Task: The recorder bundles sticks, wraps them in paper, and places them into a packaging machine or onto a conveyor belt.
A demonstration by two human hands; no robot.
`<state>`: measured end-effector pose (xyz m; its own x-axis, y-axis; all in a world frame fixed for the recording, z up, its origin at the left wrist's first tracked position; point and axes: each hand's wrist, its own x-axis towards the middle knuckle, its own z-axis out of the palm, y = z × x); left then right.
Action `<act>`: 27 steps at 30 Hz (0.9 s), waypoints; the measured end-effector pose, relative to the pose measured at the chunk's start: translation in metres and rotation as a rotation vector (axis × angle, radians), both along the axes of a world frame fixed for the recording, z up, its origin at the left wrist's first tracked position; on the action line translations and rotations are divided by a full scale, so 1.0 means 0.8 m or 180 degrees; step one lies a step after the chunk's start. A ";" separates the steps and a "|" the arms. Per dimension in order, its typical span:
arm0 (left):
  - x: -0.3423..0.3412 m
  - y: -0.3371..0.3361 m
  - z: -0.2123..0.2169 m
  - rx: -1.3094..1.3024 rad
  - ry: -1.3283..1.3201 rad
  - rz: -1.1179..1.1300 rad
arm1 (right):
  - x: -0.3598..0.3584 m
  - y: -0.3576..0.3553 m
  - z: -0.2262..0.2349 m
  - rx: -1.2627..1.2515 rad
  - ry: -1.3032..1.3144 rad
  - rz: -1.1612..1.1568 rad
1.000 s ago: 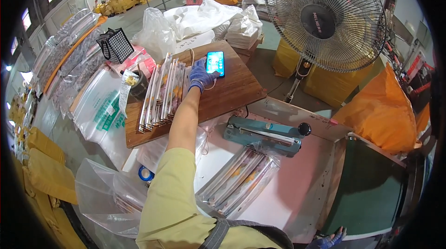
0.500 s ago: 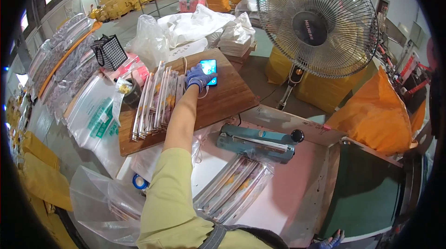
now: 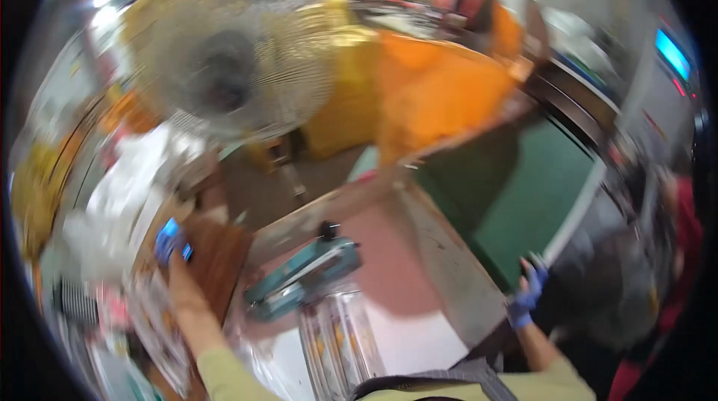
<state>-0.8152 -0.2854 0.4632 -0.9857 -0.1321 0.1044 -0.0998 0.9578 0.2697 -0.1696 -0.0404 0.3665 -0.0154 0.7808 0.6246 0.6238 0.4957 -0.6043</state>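
My left hand (image 3: 170,249), in a blue glove with the arm stretched out, lies over a phone (image 3: 173,228) with a lit screen on the brown wooden board (image 3: 217,259). Blur hides whether its fingers grip the phone. By the near corner of a green conveyor belt (image 3: 508,199) is my right hand (image 3: 529,292), also gloved in blue. Its fingers look stretched and apart at the belt's edge, beside a small dark spot too smeared to name. Plastic-wrapped flat packs (image 3: 340,341) lie in front of me, below a teal hand-held sealer (image 3: 303,274).
Left of the board lean more flat packs (image 3: 157,326). A large fan (image 3: 224,75) stands beyond the shallow box, whose wooden wall (image 3: 449,251) borders the belt. Behind are an orange sack (image 3: 449,94) and yellow bundles (image 3: 344,94). A blue lit screen (image 3: 672,54) is at far right.
The view has swung right, so the fan, board and phone now sit further left. My right hand and forearm have come fully into sight by the belt. My left hand remains at the phone.
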 end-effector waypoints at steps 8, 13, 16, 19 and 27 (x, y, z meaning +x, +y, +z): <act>0.234 0.119 -0.043 0.0137 0.3431 -0.2684 | 0.013 0.009 -0.005 0.0248 -0.0345 -0.0083; 0.485 0.122 -0.129 0.0772 0.0995 -0.4923 | 0.016 0.007 -0.008 0.0316 -0.0219 -0.0161; 0.521 0.127 -0.235 0.0315 0.0249 -0.4713 | 0.013 0.010 -0.011 0.0421 -0.0145 -0.0084; 0.498 0.138 -0.281 0.0241 0.0286 -0.4869 | 0.012 0.006 -0.005 0.0329 -0.0047 -0.0011; 0.504 0.141 -0.269 -0.0011 0.0226 -0.4693 | 0.018 0.006 -0.013 0.0153 -0.0066 0.0070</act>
